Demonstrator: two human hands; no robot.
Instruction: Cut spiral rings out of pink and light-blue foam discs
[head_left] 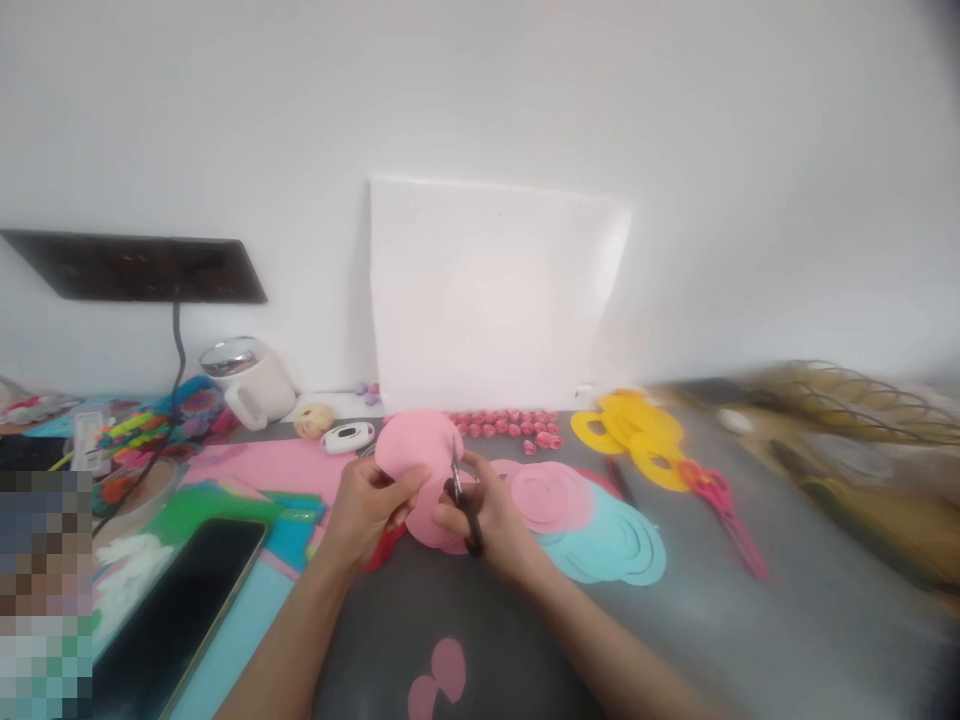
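My left hand [371, 505] pinches the lower left edge of a pink paper circle [416, 440], holding it up above the table. In my right hand [487, 515] is a pair of black-handled scissors [472, 525], with the blades pointing up at the circle's right edge. That edge curls a little by the blades. More pink circles lie under and beside my hands, among them a pink spiral-cut disc [544, 497] to the right. A stack of light blue spiral-cut discs [615, 540] partly sits beneath it. Two pink petal-shaped scraps [448, 670] rest near the front.
Rows of small rolled pink roses [510, 422] stand before a white board [495, 300]. Yellow cut rings [637, 435] and pink scissors [724, 515] lie right. At left are a phone [184, 610], a white mug [251, 385], coloured sheets [217, 510] and a hanging cable [178, 350].
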